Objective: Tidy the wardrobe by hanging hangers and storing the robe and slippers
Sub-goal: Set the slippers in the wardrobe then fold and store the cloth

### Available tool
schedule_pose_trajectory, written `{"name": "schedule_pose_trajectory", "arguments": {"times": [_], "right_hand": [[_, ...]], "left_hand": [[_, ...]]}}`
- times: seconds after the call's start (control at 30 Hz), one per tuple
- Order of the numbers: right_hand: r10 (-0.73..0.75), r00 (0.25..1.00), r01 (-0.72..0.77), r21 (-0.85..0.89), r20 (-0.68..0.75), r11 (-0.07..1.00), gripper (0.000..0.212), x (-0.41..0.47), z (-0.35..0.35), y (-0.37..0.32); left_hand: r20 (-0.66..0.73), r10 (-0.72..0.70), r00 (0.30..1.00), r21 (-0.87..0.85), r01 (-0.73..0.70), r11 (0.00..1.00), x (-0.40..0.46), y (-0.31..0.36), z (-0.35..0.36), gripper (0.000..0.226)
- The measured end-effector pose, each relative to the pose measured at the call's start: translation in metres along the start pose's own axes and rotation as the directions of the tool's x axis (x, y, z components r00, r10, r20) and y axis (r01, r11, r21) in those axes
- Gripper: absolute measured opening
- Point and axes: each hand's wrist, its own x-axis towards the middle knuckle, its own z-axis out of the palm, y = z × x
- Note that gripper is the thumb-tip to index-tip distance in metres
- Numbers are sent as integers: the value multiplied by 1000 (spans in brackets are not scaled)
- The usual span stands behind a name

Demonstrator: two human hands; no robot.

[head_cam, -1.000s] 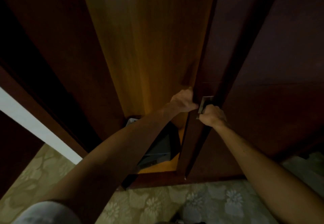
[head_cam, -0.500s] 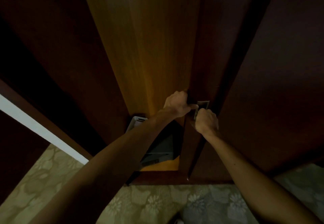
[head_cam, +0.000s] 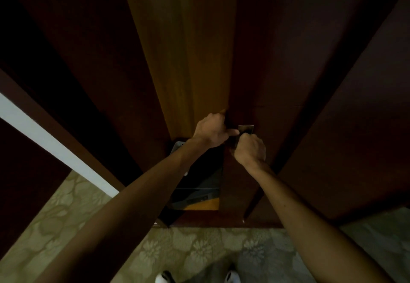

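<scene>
Both hands — L (head_cam: 211,130), R (head_cam: 250,150) — curled on wardrobe door (head_cam: 261,83) edge/handle (head_cam: 246,129).

Dim, deep shadows, wide-angle edge distortion

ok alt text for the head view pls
Seen from above, a person's left hand grips a dark wardrobe door's edge while the right hand grips its metal handle. A dark box shows through the gap, above floral carpet.
</scene>
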Motion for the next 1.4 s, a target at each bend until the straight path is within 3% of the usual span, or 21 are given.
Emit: {"name": "schedule_pose_trajectory", "arguments": {"times": [0.33, 0.57, 0.77, 0.83, 0.9, 0.97, 1.07, 1.23, 1.4], "right_hand": [[-69, 997, 69, -9, 42, 998, 12, -18, 35, -96], [-108, 991, 112, -48, 83, 993, 15, -33, 59, -164], [-157, 982, 161, -22, 105, 987, 19, -44, 76, -209], [-174, 978, 179, -36, 113, 983, 24, -49, 81, -220], [-192, 974, 198, -41, 117, 979, 29, -53, 83, -229], [-200, 971, 202, 0, 134, 979, 30, -54, 86, -239], [-242, 953, 258, -71, 184, 964, 28, -53, 92, -256], [-279, 937, 308, -119, 212, 944, 27, -59, 99, -278], [-272, 932, 308, -129, 240, 943, 29, -59, 106, -295]], "left_hand": [[-38, -12, 999, -50, 10, 999, -32, -95, -40, 73], [-68, 1, 998, -78, -6, 997, -58, -163, -70, 71], [-67, -24, 997, -103, 17, 994, -77, -207, -97, 61], [-44, -76, 996, -108, 71, 992, -83, -212, -106, 43], [-42, -153, 987, -51, 151, 987, -89, -215, -114, 29], [-33, -208, 978, 85, 210, 974, -96, -212, -123, 31], [-75, -102, 992, 242, 117, 963, -105, -201, -141, 37], [-214, 189, 958, 330, -111, 937, -101, -185, -172, 37], [-120, 251, 961, 239, -217, 946, -99, -207, -175, 43]]}}
